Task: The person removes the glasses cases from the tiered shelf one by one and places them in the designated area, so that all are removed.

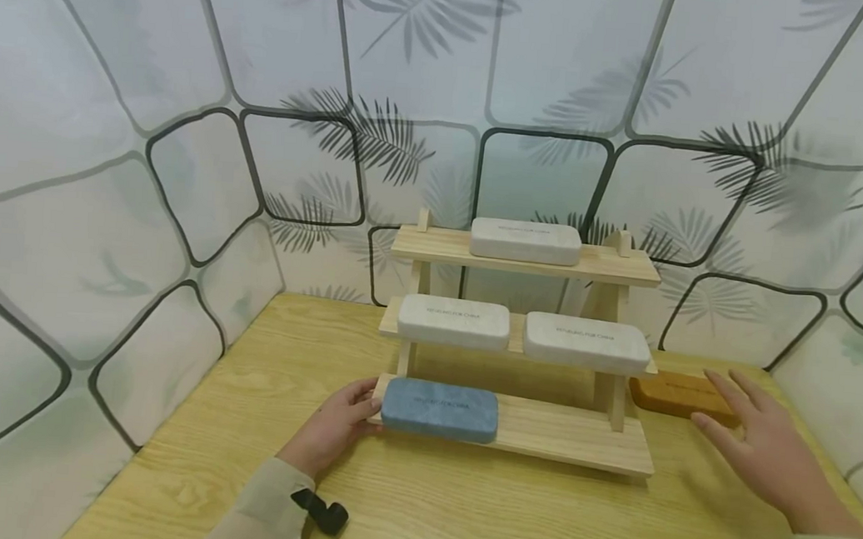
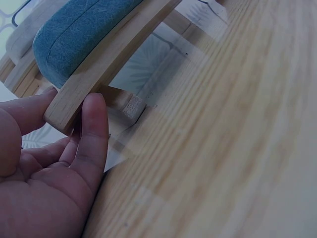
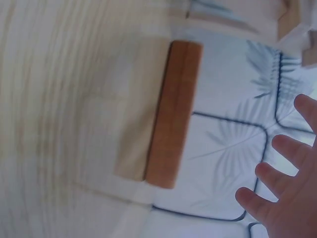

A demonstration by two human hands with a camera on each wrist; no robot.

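Note:
A three-tier wooden display rack (image 1: 570, 434) stands on the table. My left hand (image 1: 334, 425) grips the left end of its lowest board; in the left wrist view thumb and fingers pinch the board (image 2: 74, 101) from both sides. Right beside that grip, a blue glasses case (image 1: 440, 410) lies on the lowest tier. To the right of the rack, an orange-brown glasses case (image 1: 681, 395) lies on the table. My right hand (image 1: 765, 443) hovers by it with fingers spread, holding nothing; the right wrist view shows a gap between fingers and case (image 3: 173, 114).
Two white cases, a left one (image 1: 454, 321) and a right one (image 1: 587, 342), sit on the middle tier. Another white case (image 1: 525, 241) lies on the top tier. Patterned curtain walls (image 1: 423, 169) enclose the wood-grain table (image 1: 238, 456) at the back and sides.

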